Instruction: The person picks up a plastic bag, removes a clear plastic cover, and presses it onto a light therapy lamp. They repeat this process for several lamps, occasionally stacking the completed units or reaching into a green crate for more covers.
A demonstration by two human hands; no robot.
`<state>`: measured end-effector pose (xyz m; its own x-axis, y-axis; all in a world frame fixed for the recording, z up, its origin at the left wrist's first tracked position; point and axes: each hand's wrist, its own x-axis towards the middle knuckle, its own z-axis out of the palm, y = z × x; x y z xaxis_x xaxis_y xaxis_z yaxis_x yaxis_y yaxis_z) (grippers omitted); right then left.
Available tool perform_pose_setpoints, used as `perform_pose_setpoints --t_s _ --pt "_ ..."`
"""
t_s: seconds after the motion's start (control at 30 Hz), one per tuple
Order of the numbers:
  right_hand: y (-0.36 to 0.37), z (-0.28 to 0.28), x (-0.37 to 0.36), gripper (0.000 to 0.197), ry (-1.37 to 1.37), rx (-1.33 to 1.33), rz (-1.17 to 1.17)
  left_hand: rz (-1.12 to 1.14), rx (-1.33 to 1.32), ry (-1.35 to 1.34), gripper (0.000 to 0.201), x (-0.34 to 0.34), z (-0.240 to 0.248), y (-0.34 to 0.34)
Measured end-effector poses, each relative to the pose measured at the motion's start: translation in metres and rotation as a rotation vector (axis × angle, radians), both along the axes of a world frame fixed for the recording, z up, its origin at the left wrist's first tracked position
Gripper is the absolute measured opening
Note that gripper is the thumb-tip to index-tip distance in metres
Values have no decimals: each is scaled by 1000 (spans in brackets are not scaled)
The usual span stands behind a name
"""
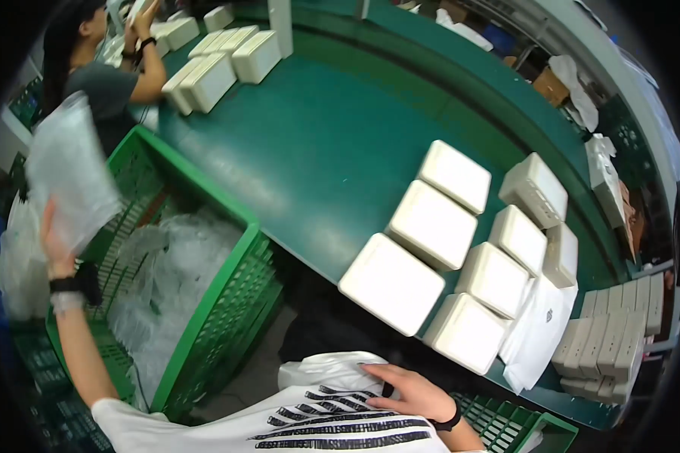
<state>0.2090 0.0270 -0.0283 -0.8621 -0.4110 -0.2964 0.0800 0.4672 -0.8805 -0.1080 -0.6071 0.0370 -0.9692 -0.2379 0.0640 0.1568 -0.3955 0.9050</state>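
Out to the left, my left hand (59, 240) holds up a translucent plastic bag (72, 166) beside the rim of a green crate (227, 302). Motion smears the bag, and it partly covers the fingers. Crumpled clear plastic bags (166, 272) lie inside the crate. Close to my body, my right hand (414, 394) has its fingers stretched out over white cloth at the front of my shirt. Its fingertips touch the cloth, and nothing is seen in its grasp. White rectangular cases (393, 283) lie on the green table (279, 174) ahead of it.
A white plastic mailer bag (538, 325) lies against the cases. More cases stand in rows (608, 340) at the right and in a group (204, 79) at the far left, near a co-worker (102, 83). A second green crate (506, 426) sits below the table edge.
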Motion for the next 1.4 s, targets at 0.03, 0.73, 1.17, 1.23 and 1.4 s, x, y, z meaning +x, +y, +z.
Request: perform_pose_setpoints --t_s 0.03,0.73,1.17,1.23,1.4 --pt "3 -1 4 60 2 -20 -35 -17 22 10 44 -35 -1 62" --pt "46 44 47 57 -132 -246 -634 -351 -1636 188 90 -126 -27 653" --pt "53 22 58 62 -70 -144 -498 -434 -1583 200 95 -114 -43 631" --pt "50 27 56 62 -34 -157 -488 -390 -1535 222 93 -127 -42 609" --pt "75 47 82 64 -116 -321 -440 -702 -664 353 86 -124 -18 574"
